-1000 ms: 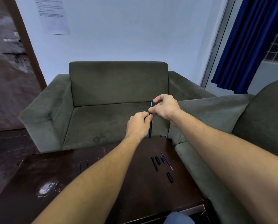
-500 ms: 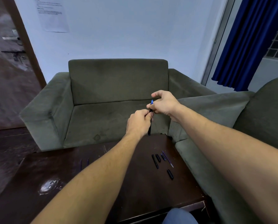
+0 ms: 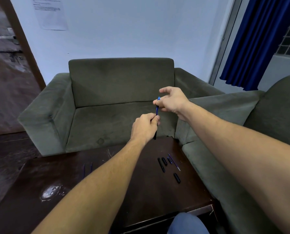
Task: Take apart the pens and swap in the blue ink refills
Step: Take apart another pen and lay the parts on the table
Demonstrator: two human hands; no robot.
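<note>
I hold a pen upright above the far edge of the dark table (image 3: 107,200). My left hand (image 3: 145,127) is closed around the black pen barrel (image 3: 155,135), whose lower end pokes out below the fist. A blue refill (image 3: 157,110) sticks up out of the barrel. My right hand (image 3: 172,101) pinches its top end between thumb and fingers, the other fingers spread. On the table lie loose black pen parts (image 3: 161,164), a black cap (image 3: 176,178) and a thin blue refill (image 3: 174,162). Two more thin refills (image 3: 87,168) lie further left.
A green sofa (image 3: 120,92) stands right behind the table, and another green couch (image 3: 267,125) runs along the right. A blue curtain (image 3: 259,39) hangs at the upper right. A shiny wet-looking patch (image 3: 50,192) marks the table's left side. My knee (image 3: 186,223) shows at the bottom.
My right hand has risen away from the left, and a longer stretch of the blue refill now shows between the two hands. The left hand kept its grip on the barrel.
</note>
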